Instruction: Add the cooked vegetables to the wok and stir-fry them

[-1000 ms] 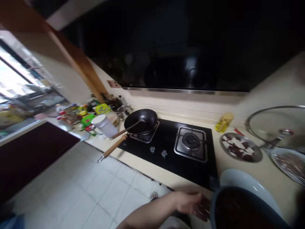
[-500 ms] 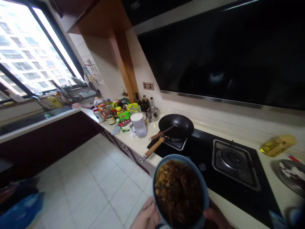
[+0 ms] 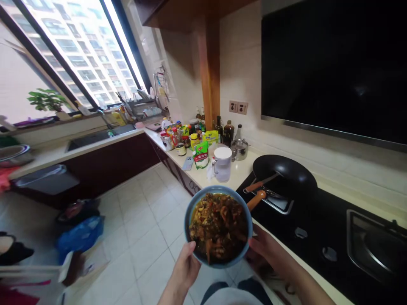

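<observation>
A blue bowl full of cooked brown food in dark sauce is held up between my two hands. My left hand grips its lower left side, with the thumb at the rim. On the right side, my right hand is closed on the rim; its other fingers are hidden under the bowl. Behind the bowl, to the right, a black wok sits on the stove, a spatula lying in it. The bowl covers part of the wok's wooden handle.
A clear lidded pitcher, a green seasoning bag, a phone and several bottles crowd the counter. Black gas stove lies at right. A sink is under the window. A blue plastic bag rests on the floor at left.
My view has swung left, so more of the sink and floor shows. The bowl, still in both hands, appears higher and further left, covering part of the wok handle.
</observation>
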`<state>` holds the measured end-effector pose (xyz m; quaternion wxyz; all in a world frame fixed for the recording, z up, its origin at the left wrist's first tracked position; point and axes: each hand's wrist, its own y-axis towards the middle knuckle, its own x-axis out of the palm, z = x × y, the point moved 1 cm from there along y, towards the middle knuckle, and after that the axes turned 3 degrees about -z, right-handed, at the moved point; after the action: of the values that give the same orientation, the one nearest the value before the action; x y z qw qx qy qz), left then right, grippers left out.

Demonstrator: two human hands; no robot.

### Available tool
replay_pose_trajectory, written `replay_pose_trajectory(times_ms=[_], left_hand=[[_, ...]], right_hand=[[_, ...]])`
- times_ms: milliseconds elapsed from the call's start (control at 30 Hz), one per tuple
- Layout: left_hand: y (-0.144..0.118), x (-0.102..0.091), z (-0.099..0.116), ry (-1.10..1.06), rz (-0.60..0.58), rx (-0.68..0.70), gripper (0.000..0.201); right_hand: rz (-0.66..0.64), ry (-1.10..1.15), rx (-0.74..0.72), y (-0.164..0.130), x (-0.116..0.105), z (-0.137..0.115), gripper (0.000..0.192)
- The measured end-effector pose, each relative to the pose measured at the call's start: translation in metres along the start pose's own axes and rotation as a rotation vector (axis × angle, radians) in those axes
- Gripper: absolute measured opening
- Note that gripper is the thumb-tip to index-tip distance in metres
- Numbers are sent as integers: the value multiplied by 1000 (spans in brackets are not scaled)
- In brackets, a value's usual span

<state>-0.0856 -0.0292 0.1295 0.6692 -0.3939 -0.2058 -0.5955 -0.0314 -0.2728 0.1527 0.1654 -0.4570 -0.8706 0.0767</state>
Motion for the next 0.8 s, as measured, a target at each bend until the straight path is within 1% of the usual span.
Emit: replay_pose_trajectory(times_ms=[33,67,133,200,233,267,300,367,433,500,567,633,700,800], left_hand=[[5,-2,2,-17,-5,12,17],[10,-4,4,-33,-22,19,13],[21,-5,9,-65,-87,36,9],[33,-4,16,-99,-154,66,12],[40,-2,19,-115,-171,84,14],[47,1,23,-125,-172,102,16],[54,4,26,-125,-161,119,19],[67,13,33,-101,-115,146,26],[81,24,38,-66,-69,174,35],[96,39,41,-33,-31,197,43],[111,57,42,6,4,188,46],[128,76,41,54,24,152,44],[148,94,40,116,21,120,38],[182,119,35,254,-18,93,30]], right_hand=[[33,-137,-24,6,-13,-3,65],[99,-298,-57,11,-28,-8,63],[290,-657,-116,22,-59,-20,52],[452,-987,-124,36,-86,-36,44],[499,-1124,-108,45,-96,-44,44],[520,-1246,-81,55,-103,-52,46],[505,-1364,-48,65,-107,-60,48],[417,-1560,11,87,-109,-72,47],[310,-1656,35,105,-107,-81,37],[246,-1670,22,116,-106,-88,25],[217,-1662,0,116,-107,-93,21],[227,-1661,-25,102,-114,-100,20],[334,-1659,-48,76,-129,-105,19],[646,-1568,-115,24,-163,-105,15]])
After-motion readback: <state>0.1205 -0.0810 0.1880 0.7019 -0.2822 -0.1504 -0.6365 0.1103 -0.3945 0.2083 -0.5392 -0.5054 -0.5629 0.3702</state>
